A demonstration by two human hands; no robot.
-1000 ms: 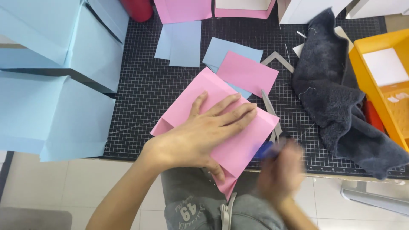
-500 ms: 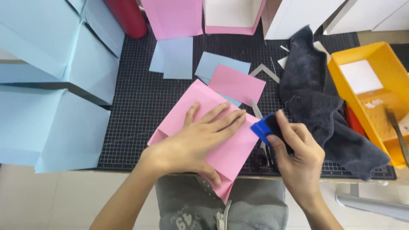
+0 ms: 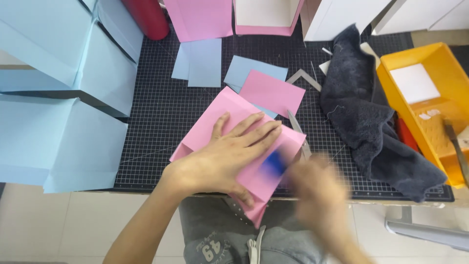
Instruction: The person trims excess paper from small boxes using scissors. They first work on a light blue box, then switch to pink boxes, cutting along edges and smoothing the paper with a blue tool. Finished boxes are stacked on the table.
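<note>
Along the left edge of the frame: large light-blue folded paper boxes (image 3: 53, 93), overlapping the black gridded cutting mat (image 3: 156, 122). Upper centre-left: a red cylinder (image 3: 146, 17) and two loose light-blue sheets (image 3: 199, 62).

Centre: left hand (image 3: 222, 159) lies flat, fingers spread and extended, palm down on the folded pink paper (image 3: 222, 115). It presses the sheet rather than gripping it. Pink paper sits on the mat at a tilt, its lower corner hanging past the mat's near edge. Just above it: a smaller pink sheet (image 3: 271, 93) over a blue one (image 3: 254, 71).

Centre-right, low: right hand (image 3: 320, 193) is motion-blurred; a small blue object (image 3: 274, 164) shows at its fingertips, over the pink paper's right edge. Closure of this hand cannot be told from the blur.

Right: dark grey towel (image 3: 366, 117) crumpled on the mat; yellow tray (image 3: 437, 142) at far right with a white card (image 3: 415, 83) inside.
</note>
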